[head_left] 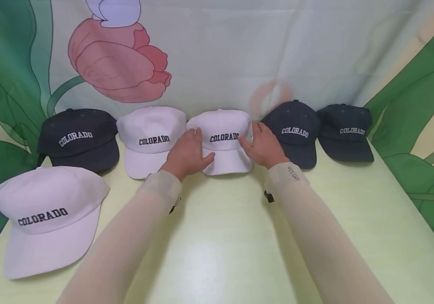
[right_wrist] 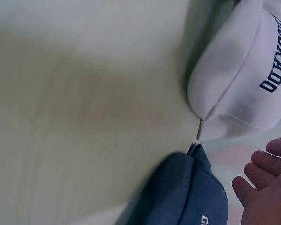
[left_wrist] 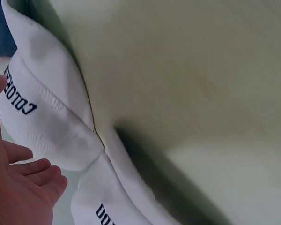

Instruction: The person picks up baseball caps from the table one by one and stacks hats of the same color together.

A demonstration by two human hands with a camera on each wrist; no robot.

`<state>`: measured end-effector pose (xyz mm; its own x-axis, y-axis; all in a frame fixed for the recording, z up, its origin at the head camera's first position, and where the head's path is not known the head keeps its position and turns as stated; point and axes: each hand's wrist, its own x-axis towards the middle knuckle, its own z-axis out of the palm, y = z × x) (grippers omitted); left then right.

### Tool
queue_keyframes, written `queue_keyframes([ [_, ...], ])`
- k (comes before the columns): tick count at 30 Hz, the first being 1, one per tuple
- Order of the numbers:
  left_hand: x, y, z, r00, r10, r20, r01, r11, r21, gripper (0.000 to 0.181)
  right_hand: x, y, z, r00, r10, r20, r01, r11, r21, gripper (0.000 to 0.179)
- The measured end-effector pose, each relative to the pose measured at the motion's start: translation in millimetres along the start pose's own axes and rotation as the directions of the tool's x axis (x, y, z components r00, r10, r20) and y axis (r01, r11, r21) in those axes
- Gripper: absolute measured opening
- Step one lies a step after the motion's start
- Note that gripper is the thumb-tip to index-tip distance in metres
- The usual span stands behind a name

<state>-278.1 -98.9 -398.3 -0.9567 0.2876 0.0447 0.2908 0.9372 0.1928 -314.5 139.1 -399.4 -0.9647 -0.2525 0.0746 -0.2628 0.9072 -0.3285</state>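
Observation:
A white cap [head_left: 224, 122] with dark COLORADO lettering sits upright at the middle of a row of caps. My left hand [head_left: 188, 153] is at its left side, fingers extended and thumb out towards the brim. At its right side is my right hand [head_left: 265, 145], its thumb beside the end of the lettering. In the left wrist view the left hand [left_wrist: 25, 192] shows spread fingers beside the white cap [left_wrist: 56, 136]. Relaxed, extended fingers also show on the right hand [right_wrist: 271, 187] in the right wrist view. Whether either hand touches the cap is unclear.
Another white cap [head_left: 152, 126] stands left of the middle one, then a dark cap [head_left: 78, 145]. Two dark caps [head_left: 296, 120], [head_left: 346, 122] stand to the right. A larger-looking white cap [head_left: 46, 194] lies front left. Behind the pale table [head_left: 220, 240] hangs a flowered cloth [head_left: 217, 50].

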Motion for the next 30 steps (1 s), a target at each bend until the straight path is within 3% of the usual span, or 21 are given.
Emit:
queue_keyframes([
  [5, -2.8, 1.8, 7.8, 1.000, -0.013, -0.028, 0.013, 1.000, -0.001, 0.086, 0.1, -2.3, 4.0, 1.000, -0.027, 0.008, 0.027, 1.000, -0.008, 0.079],
  [15, -8.3, 12.2, 19.5, 0.998, -0.047, -0.039, 0.043, 0.992, -0.115, 0.092, -2.6, -4.8, 17.4, 0.998, -0.007, 0.067, 0.009, 1.000, -0.022, 0.081],
  [24, -11.4, 23.4, 22.7, 0.985, -0.151, 0.082, 0.158, 0.983, -0.090, 0.106, -8.9, -9.7, 22.8, 0.995, -0.005, 0.098, 0.000, 0.999, 0.050, 0.085],
  [30, -13.0, 25.7, 29.7, 0.975, -0.174, 0.135, 0.191, 0.974, -0.122, 0.115, -16.7, -10.1, 30.1, 0.990, 0.028, 0.136, -0.036, 0.998, 0.057, 0.089],
])
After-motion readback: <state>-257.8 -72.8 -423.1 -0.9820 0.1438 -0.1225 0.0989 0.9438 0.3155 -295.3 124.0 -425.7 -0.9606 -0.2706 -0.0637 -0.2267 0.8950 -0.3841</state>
